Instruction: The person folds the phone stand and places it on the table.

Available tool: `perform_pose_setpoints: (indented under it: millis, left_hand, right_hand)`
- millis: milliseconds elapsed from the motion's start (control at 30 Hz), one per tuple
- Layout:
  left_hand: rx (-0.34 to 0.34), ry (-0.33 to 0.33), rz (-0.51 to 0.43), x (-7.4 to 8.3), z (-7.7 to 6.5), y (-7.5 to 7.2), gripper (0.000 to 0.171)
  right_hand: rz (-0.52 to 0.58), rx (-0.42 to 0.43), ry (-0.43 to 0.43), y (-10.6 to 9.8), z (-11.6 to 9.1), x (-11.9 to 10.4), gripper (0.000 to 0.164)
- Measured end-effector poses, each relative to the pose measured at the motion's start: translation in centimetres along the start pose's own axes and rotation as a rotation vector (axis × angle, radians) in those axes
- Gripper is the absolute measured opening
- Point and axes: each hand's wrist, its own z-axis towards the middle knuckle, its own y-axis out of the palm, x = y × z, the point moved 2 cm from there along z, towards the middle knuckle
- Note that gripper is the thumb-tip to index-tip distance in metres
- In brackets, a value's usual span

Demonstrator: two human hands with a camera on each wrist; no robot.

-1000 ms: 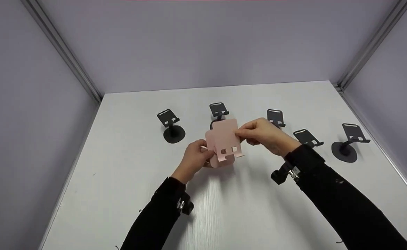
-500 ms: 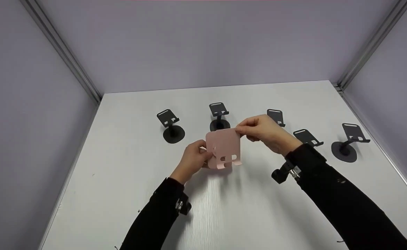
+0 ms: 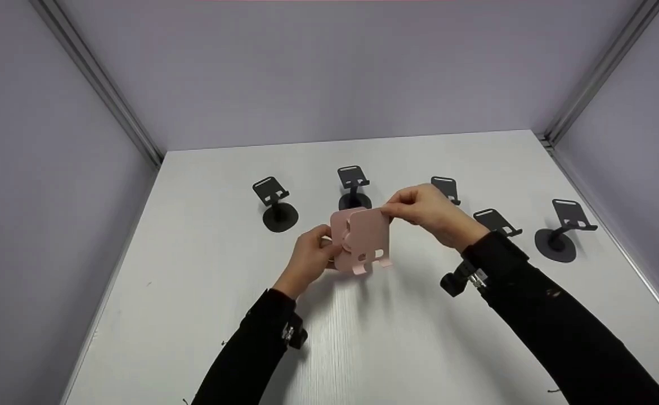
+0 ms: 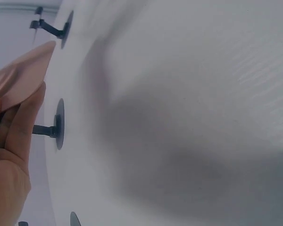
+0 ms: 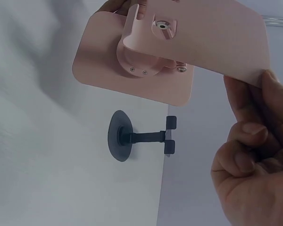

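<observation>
Both hands hold a pink phone stand (image 3: 371, 233) above the white table. My left hand (image 3: 309, 256) grips its flat base (image 5: 99, 61) at the left edge, thumb in front. With thumb and forefinger, my right hand (image 3: 427, 214) pinches the upper right corner of the slotted holder plate (image 5: 217, 40). In the right wrist view a round joint with screws (image 5: 141, 63) links plate and base, and the two stand slightly apart. The left wrist view shows only a corner of the pink base (image 4: 30, 73) above the left fingers.
Several black phone stands stand on the white table (image 3: 194, 270): one at left (image 3: 280, 217), one behind the hands (image 3: 354, 177), others at right (image 3: 495, 222) and far right (image 3: 556, 246). Pale walls (image 3: 329, 73) enclose the back and sides.
The holder plate has come down from above the base to about level with it, then swung a little away, showing the joint. The right hand stays pinching it; the left barely moved.
</observation>
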Motion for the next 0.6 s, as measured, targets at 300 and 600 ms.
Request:
perform_pose_setpoints:
  millis: [300,600]
  left_hand:
    - [0.005,0.097,0.069,0.36,-0.17,0.21,0.01]
    - [0.041,0.257,0.211,0.82,-0.61,0.19,0.008]
  right_hand:
    - [-0.015,-0.029,-0.015,0.41,0.04,0.31,0.019]
    - [0.013,-0.028,-0.016,0.55,0.24,0.69,0.021]
